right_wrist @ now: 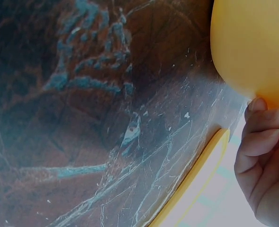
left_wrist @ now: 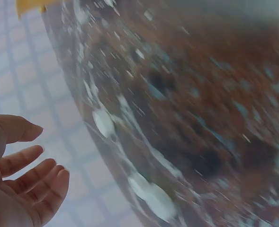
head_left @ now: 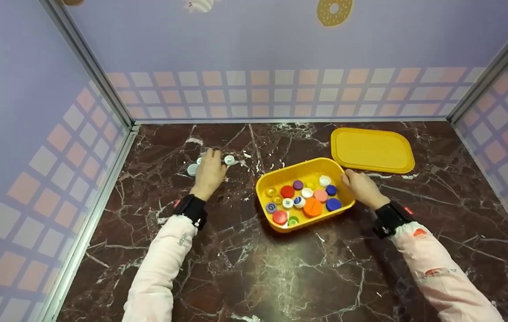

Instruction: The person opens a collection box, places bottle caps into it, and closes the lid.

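A yellow plastic box [head_left: 297,171] stands on the dark marbled table, tilted slightly in the head view. Inside lie several bottle caps in red, blue, white, purple and orange [head_left: 313,207]. My right hand [head_left: 364,188] grips the box's right end, its fingers curled at the rim; the right wrist view shows them against the yellow wall [right_wrist: 253,47]. At the left, my left hand [head_left: 209,175] hovers over a few loose white caps [head_left: 229,159]. In the left wrist view that hand [left_wrist: 28,177] holds nothing, fingers loosely bent and apart, with white caps [left_wrist: 103,123] beyond.
The yellow lid [head_left: 372,150] lies flat behind the box, to the right. Purple panels with a checkered band [head_left: 278,91] enclose the table at the back and both sides. White flecks and veins mark the tabletop [head_left: 254,268].
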A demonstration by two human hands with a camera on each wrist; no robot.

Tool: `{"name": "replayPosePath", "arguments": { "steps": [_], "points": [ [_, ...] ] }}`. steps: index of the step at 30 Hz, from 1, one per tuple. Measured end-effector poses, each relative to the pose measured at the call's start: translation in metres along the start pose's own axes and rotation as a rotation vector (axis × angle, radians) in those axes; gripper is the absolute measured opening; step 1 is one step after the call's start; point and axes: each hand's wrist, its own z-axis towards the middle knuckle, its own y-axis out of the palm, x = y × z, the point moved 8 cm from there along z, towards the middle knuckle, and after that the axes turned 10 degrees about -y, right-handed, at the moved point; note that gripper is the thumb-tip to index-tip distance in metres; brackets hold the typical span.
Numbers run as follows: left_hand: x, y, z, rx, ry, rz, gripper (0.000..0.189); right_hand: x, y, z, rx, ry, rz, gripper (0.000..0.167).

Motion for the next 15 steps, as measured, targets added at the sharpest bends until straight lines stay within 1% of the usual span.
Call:
{"name": "replayPosePath", "arguments": {
  "steps": [4, 9, 12, 15],
  "points": [
    [-0.029, 0.001, 0.003, -0.03, -0.094, 0.025, 0.029, -0.001, -0.002, -0.001, 0.03, -0.022, -0.007, 0.022],
    [-0.059, 0.008, 0.003, -0.106, -0.213, 0.073, 0.037, -0.001, -0.002, -0.001, 0.048, -0.035, -0.019, 0.022],
    [-0.073, 0.013, 0.001, -0.13, -0.273, 0.078, 0.038, 0.0, -0.003, -0.001, 0.05, -0.033, -0.021, 0.022],
    [-0.084, 0.016, -0.001, -0.122, -0.309, 0.073, 0.038, -0.001, -0.001, -0.001, 0.039, -0.028, -0.013, 0.023]
  ]
}}
